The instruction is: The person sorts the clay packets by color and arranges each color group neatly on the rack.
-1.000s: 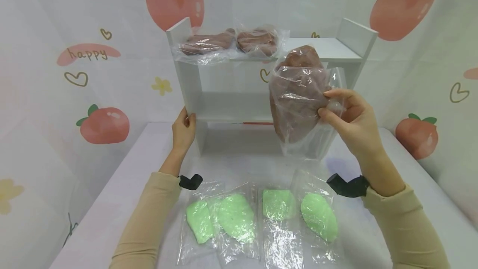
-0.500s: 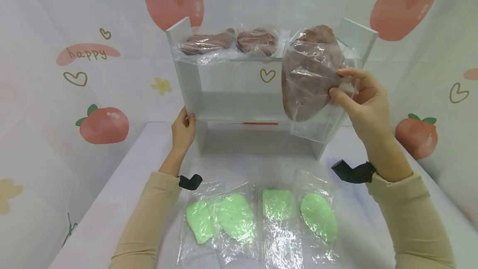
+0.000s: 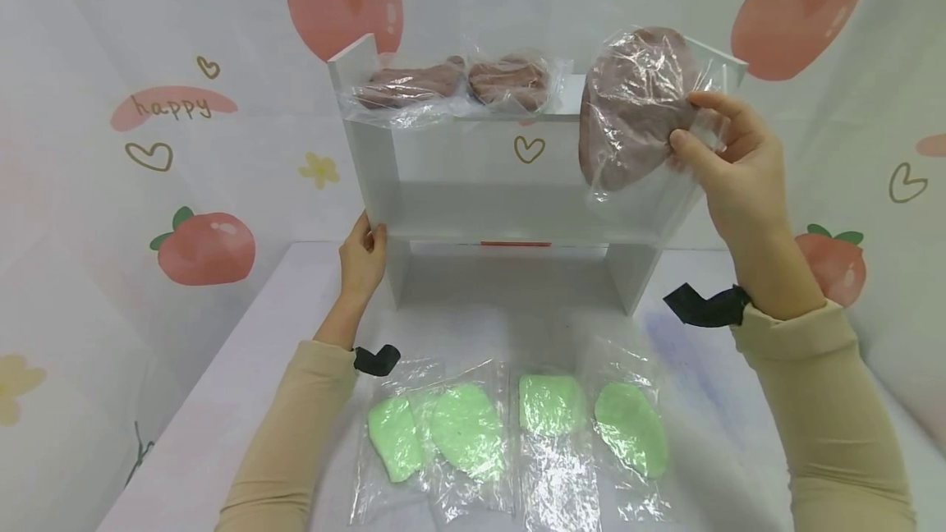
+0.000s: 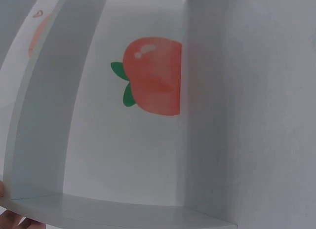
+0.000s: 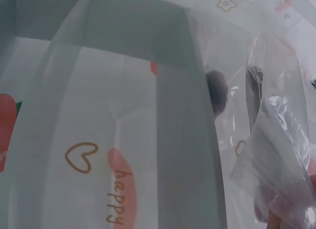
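Note:
My right hand (image 3: 742, 162) pinches the edge of a clear plastic bag holding a flat, brown, meat-like piece (image 3: 636, 109). It hangs upright in front of the right end of a white two-tier shelf (image 3: 510, 216), its top rising above the upper board. In the right wrist view the crinkled bag (image 5: 284, 120) shows at the right, beside the shelf boards. My left hand (image 3: 362, 261) grips the shelf's left side panel, thumb at the front edge. Part of that hand (image 4: 22, 223) shows at the bottom left corner of the left wrist view.
Two bagged brown pieces, one lumpy and long (image 3: 414, 87) and one rounder (image 3: 510, 84), lie on the upper board's left and middle. Several clear bags with flat light-green pieces (image 3: 468, 429) lie in a row on the white table (image 3: 244, 401). A fruit-print cloth (image 3: 222, 23) hangs behind.
My right hand has lifted the bagged brown piece up and to the right, from before the shelf's middle to its upper right end. My left hand has stayed on the side panel.

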{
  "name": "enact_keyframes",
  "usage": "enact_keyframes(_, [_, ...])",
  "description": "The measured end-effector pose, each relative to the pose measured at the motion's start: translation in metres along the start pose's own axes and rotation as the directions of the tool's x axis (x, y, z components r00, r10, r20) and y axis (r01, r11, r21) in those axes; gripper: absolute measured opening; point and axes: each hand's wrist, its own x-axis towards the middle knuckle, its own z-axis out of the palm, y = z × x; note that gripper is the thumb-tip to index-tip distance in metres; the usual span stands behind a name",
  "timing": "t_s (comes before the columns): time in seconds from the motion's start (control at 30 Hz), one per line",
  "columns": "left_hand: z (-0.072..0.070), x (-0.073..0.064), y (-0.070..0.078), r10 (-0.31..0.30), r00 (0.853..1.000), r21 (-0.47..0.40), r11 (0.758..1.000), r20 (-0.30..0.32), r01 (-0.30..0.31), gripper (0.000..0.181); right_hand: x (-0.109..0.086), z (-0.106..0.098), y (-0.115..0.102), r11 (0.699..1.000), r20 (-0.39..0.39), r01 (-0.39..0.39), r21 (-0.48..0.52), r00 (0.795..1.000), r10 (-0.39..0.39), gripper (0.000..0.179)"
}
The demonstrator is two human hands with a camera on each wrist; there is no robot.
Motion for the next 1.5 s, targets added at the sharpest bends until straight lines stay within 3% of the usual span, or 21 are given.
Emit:
enact_keyframes(0.6, [0.000,0.000,0.002,-0.011,1.000,-0.008,1.000,0.000,0.011,0.042,0.026,0.005,-0.003,0.997,-0.005,-0.077,0.012,0.997,0.077,0.038])
enact_keyframes(0.83, [0.001,-0.001,0.003,-0.015,1.000,-0.018,1.000,-0.005,0.015,0.042,0.035,0.008,-0.006,0.985,-0.009,-0.169,0.046,0.986,0.169,0.042])
enact_keyframes(1.13, [0.001,-0.001,0.002,-0.015,1.000,-0.011,1.000,-0.009,0.015,0.042,0.049,0.010,-0.006,0.966,-0.009,-0.259,-0.003,0.966,0.259,0.055])
enact_keyframes(1.3, [0.000,-0.001,0.002,-0.017,1.000,-0.011,1.000,-0.002,0.016,0.043,0.058,0.013,-0.004,0.941,-0.049,-0.321,-0.103,0.947,0.318,0.064])
enact_keyframes(1.4, [0.000,-0.001,0.002,-0.017,1.000,-0.007,1.000,-0.002,0.017,0.043,0.063,0.015,-0.004,0.914,-0.073,-0.350,-0.205,0.937,0.343,0.067])
enact_keyframes(1.5, [0.000,-0.001,0.001,-0.017,1.000,0.002,1.000,-0.009,0.017,0.042,0.067,0.016,-0.005,0.875,-0.082,-0.337,-0.347,0.940,0.330,0.065])
